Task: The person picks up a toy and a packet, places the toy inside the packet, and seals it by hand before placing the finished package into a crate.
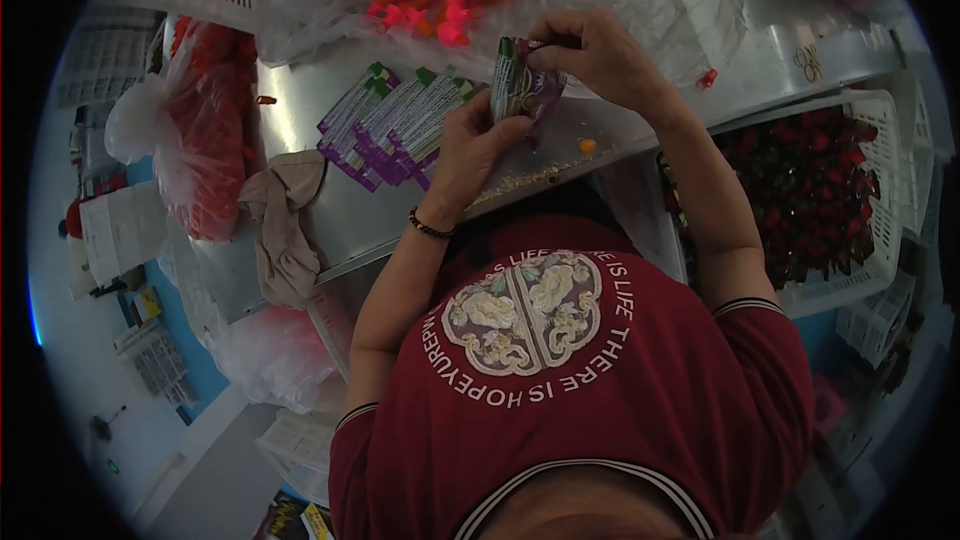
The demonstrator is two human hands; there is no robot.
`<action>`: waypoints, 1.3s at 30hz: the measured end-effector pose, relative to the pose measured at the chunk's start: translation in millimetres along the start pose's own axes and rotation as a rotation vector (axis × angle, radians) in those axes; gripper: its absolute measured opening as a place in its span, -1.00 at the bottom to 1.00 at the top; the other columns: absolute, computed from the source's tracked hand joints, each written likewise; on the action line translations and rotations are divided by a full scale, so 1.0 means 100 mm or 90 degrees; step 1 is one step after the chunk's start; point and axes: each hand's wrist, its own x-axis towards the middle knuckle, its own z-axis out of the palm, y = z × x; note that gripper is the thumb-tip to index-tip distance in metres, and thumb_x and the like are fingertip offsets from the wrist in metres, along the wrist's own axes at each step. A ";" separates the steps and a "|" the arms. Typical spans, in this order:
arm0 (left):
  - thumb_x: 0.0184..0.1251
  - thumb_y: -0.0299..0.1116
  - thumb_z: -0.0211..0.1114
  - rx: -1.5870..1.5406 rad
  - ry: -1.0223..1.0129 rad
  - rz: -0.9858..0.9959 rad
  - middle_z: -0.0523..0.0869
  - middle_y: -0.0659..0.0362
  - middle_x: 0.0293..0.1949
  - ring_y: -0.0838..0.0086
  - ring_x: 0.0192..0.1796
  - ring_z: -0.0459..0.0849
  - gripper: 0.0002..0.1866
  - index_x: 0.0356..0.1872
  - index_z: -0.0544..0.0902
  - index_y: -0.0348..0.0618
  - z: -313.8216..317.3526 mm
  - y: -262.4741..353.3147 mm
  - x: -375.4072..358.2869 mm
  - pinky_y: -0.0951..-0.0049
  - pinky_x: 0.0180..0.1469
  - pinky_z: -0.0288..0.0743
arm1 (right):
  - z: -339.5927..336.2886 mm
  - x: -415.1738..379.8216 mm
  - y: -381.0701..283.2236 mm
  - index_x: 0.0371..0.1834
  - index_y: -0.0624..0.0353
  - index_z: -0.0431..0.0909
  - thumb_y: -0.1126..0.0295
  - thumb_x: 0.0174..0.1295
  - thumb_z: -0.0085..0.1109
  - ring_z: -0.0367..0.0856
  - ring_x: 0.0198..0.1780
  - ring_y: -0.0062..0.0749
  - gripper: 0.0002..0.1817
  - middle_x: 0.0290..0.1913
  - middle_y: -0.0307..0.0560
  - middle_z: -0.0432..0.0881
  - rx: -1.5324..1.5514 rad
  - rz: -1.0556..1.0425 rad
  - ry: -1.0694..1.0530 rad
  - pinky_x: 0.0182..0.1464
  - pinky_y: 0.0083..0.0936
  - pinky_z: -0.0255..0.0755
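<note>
Both hands grip one packet (520,85): left hand (478,145) at its base, right hand (595,55) pinching its top, above the table (330,210)

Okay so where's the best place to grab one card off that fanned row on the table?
Pinch the near purple end of the last card, nearest the left hand. The cards overlap like shingles, so it looks like that end one lifts free, coming from the person's side.

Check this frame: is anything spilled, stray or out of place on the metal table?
Yes. A line of pale crumbs lies along the metal table edge, one orange piece sits loose beside it, and a beige cloth droops over the edge.
</note>
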 end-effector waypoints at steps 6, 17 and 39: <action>0.44 -0.47 0.12 -0.062 0.079 -0.088 0.70 0.10 -0.11 0.47 -0.13 0.69 -0.75 0.07 0.53 -0.28 -0.14 -0.11 0.02 0.48 -0.03 0.59 | -0.51 -1.07 0.29 -0.26 0.26 0.63 0.41 0.18 0.21 0.44 -0.48 -0.67 -0.85 -0.47 -0.34 0.57 0.106 0.168 0.319 -0.38 -0.64 0.35; 0.40 -0.54 0.14 0.031 0.105 0.034 0.69 0.12 -0.14 0.49 -0.15 0.66 -0.78 0.02 0.55 -0.31 -0.33 -0.20 -0.02 0.54 -0.03 0.55 | -0.13 -2.81 1.82 -0.06 0.21 0.50 0.40 0.31 0.02 0.59 -0.32 -0.39 -0.80 -0.10 0.00 0.68 0.772 0.349 0.886 -0.32 -0.53 0.49; 0.05 -0.56 0.32 0.853 0.146 0.300 0.58 0.05 -0.06 0.14 0.01 0.52 -0.68 -0.10 0.60 -0.22 -0.59 -0.24 -0.32 0.21 0.07 0.43 | 0.25 -0.44 0.41 -0.25 0.21 0.59 0.38 0.31 0.07 0.47 -0.53 -0.71 -0.86 -0.55 -0.21 0.59 0.149 0.215 0.190 -0.46 -0.72 0.34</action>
